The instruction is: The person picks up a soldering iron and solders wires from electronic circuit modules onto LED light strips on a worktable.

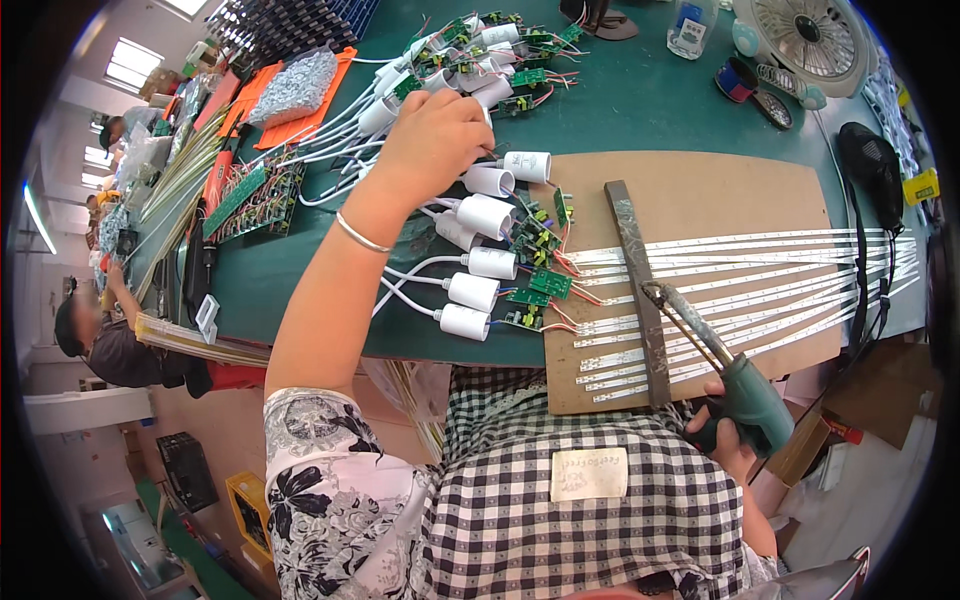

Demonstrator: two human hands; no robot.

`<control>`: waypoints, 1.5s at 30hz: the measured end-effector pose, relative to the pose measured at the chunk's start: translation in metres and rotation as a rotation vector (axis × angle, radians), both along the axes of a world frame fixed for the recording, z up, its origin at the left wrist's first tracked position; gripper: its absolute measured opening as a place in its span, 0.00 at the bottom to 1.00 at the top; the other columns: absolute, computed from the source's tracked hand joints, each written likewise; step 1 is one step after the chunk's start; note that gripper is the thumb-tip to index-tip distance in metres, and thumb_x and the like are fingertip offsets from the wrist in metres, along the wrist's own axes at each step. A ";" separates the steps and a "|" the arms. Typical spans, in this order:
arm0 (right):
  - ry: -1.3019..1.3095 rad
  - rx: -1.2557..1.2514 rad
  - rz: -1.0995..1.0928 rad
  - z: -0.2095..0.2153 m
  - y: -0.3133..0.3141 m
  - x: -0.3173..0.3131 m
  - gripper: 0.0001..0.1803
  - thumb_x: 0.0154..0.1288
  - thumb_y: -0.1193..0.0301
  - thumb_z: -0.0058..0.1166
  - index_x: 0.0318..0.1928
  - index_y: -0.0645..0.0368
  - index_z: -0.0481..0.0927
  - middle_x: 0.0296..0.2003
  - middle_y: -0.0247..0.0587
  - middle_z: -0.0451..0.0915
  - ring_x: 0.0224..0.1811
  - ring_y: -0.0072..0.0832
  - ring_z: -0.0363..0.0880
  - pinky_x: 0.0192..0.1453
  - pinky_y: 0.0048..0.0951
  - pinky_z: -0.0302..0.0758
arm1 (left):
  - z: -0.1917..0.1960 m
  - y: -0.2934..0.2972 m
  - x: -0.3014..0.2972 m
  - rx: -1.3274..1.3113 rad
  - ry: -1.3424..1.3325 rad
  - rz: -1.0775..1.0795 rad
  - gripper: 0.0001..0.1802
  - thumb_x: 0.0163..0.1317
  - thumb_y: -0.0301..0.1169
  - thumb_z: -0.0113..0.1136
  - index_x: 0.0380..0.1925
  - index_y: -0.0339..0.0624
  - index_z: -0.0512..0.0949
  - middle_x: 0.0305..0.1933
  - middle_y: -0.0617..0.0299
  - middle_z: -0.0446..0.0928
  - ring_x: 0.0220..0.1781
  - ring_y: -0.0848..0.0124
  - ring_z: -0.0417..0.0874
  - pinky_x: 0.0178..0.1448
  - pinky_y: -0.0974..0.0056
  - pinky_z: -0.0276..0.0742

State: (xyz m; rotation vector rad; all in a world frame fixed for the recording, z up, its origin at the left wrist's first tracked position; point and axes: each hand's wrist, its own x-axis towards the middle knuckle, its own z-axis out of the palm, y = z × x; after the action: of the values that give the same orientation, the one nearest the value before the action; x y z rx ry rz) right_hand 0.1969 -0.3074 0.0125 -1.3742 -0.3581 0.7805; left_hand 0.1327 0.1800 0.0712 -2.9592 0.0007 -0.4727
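Note:
My left hand (440, 135) reaches out over the green table and closes on a white cylindrical cap (525, 165) with a wire, at the top of a row of similar white caps (470, 290). Small green circuit boards (548, 283) lie beside the caps, wired to white LED strips (760, 290). The strips run across a brown board (700, 190) under a flat metal bar (640, 290). My right hand (725, 430) grips a green-handled soldering iron (745, 395) near the board's front edge, its tip resting by the bar.
A heap of more caps and boards (480, 55) lies further back. Orange trays (300, 95), a rack of green boards (250, 200), a white fan (805, 35) and a plastic bottle (690, 25) stand around. Another person (100, 340) works at the left.

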 end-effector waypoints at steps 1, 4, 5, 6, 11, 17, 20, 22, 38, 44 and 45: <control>0.002 -0.002 -0.006 -0.001 0.000 0.000 0.28 0.70 0.63 0.57 0.63 0.66 0.69 0.56 0.46 0.78 0.35 0.25 0.78 0.40 0.26 0.77 | 0.003 0.000 0.001 -0.002 0.002 -0.006 0.05 0.54 0.29 0.66 0.31 0.51 0.83 0.39 0.71 0.78 0.48 0.68 0.77 0.53 0.58 0.66; -0.044 0.019 -0.024 0.000 0.004 0.000 0.27 0.70 0.63 0.56 0.62 0.66 0.70 0.56 0.46 0.78 0.34 0.25 0.78 0.40 0.26 0.77 | 0.011 0.000 0.000 -0.137 -0.005 0.059 0.04 0.53 0.30 0.66 0.30 0.52 0.84 0.36 0.71 0.79 0.44 0.67 0.79 0.54 0.59 0.66; -0.062 0.017 -0.031 0.003 0.007 0.001 0.26 0.70 0.63 0.55 0.62 0.66 0.70 0.55 0.46 0.78 0.34 0.25 0.78 0.40 0.26 0.77 | 0.012 -0.002 -0.004 -0.201 -0.044 0.083 0.04 0.54 0.30 0.66 0.30 0.51 0.84 0.36 0.69 0.79 0.43 0.66 0.80 0.53 0.59 0.66; -0.081 0.014 -0.038 0.006 0.010 0.001 0.26 0.70 0.63 0.55 0.61 0.67 0.71 0.55 0.46 0.78 0.33 0.25 0.78 0.39 0.26 0.77 | 0.014 -0.005 -0.007 -0.265 -0.083 0.106 0.03 0.55 0.30 0.66 0.31 0.50 0.83 0.36 0.68 0.80 0.42 0.65 0.80 0.53 0.59 0.66; -0.081 0.017 -0.094 0.014 0.022 0.002 0.27 0.68 0.62 0.56 0.60 0.67 0.71 0.53 0.46 0.79 0.31 0.26 0.79 0.37 0.25 0.77 | 0.031 -0.047 -0.031 -0.328 -0.244 -0.031 0.04 0.55 0.28 0.66 0.30 0.46 0.81 0.36 0.68 0.81 0.44 0.65 0.81 0.51 0.58 0.66; -0.010 0.092 -0.129 0.013 0.026 0.001 0.30 0.67 0.58 0.57 0.60 0.69 0.69 0.53 0.50 0.79 0.33 0.30 0.81 0.36 0.28 0.79 | 0.037 -0.110 -0.072 -0.238 -0.284 -0.116 0.07 0.51 0.27 0.67 0.31 0.50 0.82 0.35 0.70 0.81 0.45 0.68 0.82 0.51 0.60 0.65; 0.053 0.084 -0.264 0.016 0.036 -0.007 0.36 0.62 0.43 0.57 0.52 0.65 0.72 0.35 0.48 0.80 0.31 0.34 0.82 0.34 0.34 0.80 | 0.026 -0.141 -0.079 -0.412 -0.159 -0.194 0.08 0.52 0.28 0.65 0.33 0.51 0.82 0.33 0.71 0.81 0.40 0.71 0.83 0.49 0.61 0.65; 0.105 0.122 -0.207 0.019 0.035 -0.005 0.35 0.63 0.44 0.57 0.52 0.64 0.71 0.33 0.48 0.79 0.31 0.36 0.82 0.36 0.37 0.81 | 0.003 -0.157 -0.085 -0.545 -0.070 -0.189 0.07 0.54 0.28 0.63 0.34 0.51 0.82 0.31 0.72 0.81 0.37 0.74 0.83 0.47 0.63 0.65; 0.214 0.198 -0.180 0.040 0.064 -0.013 0.35 0.63 0.71 0.56 0.69 0.56 0.57 0.37 0.49 0.78 0.33 0.36 0.82 0.39 0.37 0.82 | -0.030 -0.188 -0.083 -0.243 -0.297 0.070 0.06 0.52 0.31 0.63 0.30 0.56 0.80 0.33 0.74 0.76 0.47 0.72 0.78 0.64 0.53 0.50; 0.241 0.089 0.061 0.054 0.089 -0.020 0.11 0.63 0.81 0.57 0.47 0.65 0.77 0.41 0.37 0.81 0.43 0.21 0.82 0.44 0.23 0.79 | -0.016 -0.208 -0.087 -0.488 -0.203 -0.010 0.09 0.46 0.29 0.71 0.29 0.53 0.84 0.30 0.71 0.78 0.42 0.70 0.79 0.62 0.53 0.51; 0.241 0.087 0.054 0.056 0.094 -0.022 0.11 0.63 0.81 0.57 0.47 0.65 0.77 0.41 0.37 0.81 0.43 0.21 0.82 0.44 0.23 0.79 | -0.016 -0.208 -0.088 -0.491 -0.201 -0.016 0.09 0.46 0.29 0.71 0.29 0.53 0.84 0.30 0.71 0.78 0.42 0.70 0.79 0.62 0.53 0.51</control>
State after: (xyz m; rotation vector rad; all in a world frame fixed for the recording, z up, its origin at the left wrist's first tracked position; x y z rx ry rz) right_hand 0.1752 -0.2132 0.0681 -1.1779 -0.2380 0.9532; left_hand 0.0448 -0.0283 0.0556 -3.3668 -0.1314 -0.8848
